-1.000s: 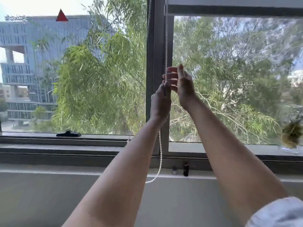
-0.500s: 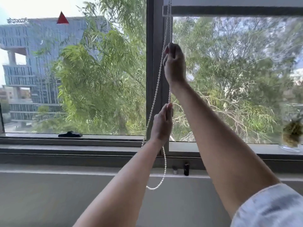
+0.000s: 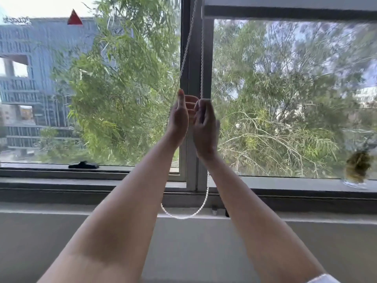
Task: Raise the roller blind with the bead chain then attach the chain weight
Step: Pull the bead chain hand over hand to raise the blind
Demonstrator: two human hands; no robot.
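- The bead chain [image 3: 201, 58] hangs in front of the window frame [image 3: 191, 139] as two strands that run almost straight up and down; the left strand leans out to the left as it drops. Its long axis is vertical, and the loop's closed end [image 3: 183, 216] points down, sagging just above the sill [image 3: 61, 209].
- The right hand [image 3: 205, 127] is closed on the right strand at its fingertips. The left hand [image 3: 179, 119] stands open beside it, fingers up, apparently holding nothing, though blur makes contact with the left strand hard to rule out.
- The roller blind [image 3: 285, 13] shows only as a dark bottom bar at the top edge, so it looks nearly fully raised.
- Risks: pulling on after the blind tops out could strain the clutch or snap the chain; a one-handed hold could slip; the slack loop may swing or twist, which would hamper fitting the weight.
- Two small objects [image 3: 214, 210] stand on the sill near the loop; whether either is the chain weight cannot be told.
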